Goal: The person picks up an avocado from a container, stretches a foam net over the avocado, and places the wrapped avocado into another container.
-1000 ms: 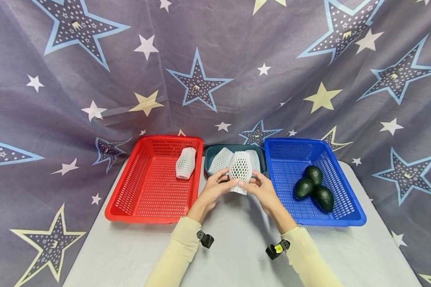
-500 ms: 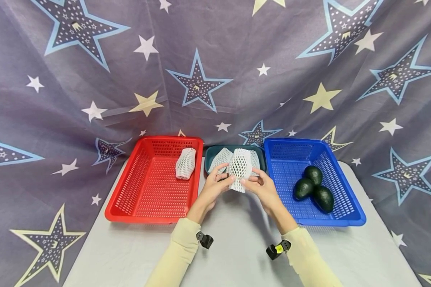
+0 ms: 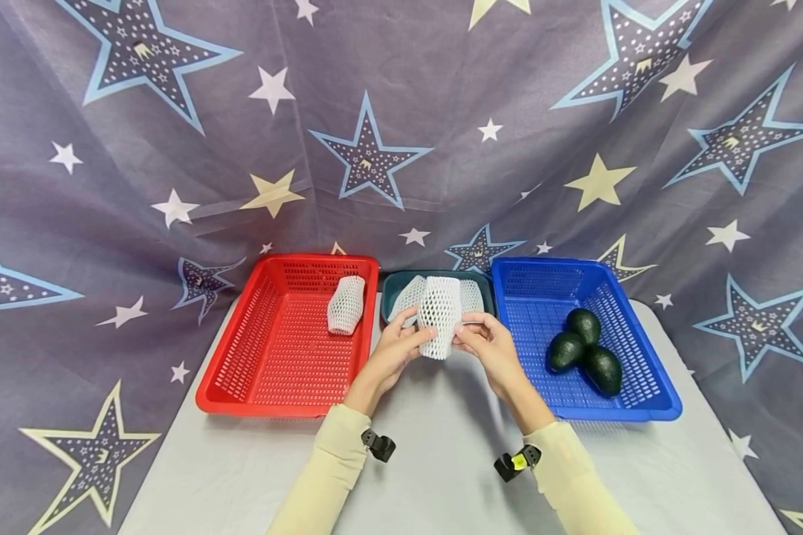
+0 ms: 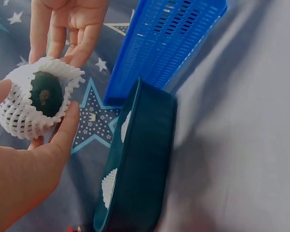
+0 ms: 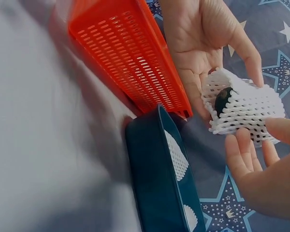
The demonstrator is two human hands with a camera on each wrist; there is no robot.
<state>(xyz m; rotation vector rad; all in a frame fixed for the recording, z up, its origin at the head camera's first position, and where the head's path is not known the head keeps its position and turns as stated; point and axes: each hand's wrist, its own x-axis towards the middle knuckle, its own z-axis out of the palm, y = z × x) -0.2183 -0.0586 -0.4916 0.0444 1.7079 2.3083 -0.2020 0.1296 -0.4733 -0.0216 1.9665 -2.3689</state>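
A dark green avocado (image 4: 46,94) sits inside a white foam net (image 3: 440,318), its end showing through the net's opening. My left hand (image 3: 393,353) grips the netted avocado from the left, thumb on the near side. From the right, my right hand (image 3: 491,349) pinches the net's side between thumb and fingers. The pair is held up in front of a dark teal bin (image 4: 150,159). Inside that bin lie more white foam nets (image 3: 410,293), partly hidden behind the held one.
At left stands a red basket (image 3: 284,410) with one white-netted piece (image 3: 345,305) by its right wall. A blue basket (image 3: 522,327) at right holds three bare avocados (image 3: 603,370). The white table (image 3: 442,461) runs toward me; a star-patterned cloth (image 3: 368,245) hangs behind.
The netted avocado has shifted slightly left and turned in the hands. My right hand's fingers have moved from its front to its right side.
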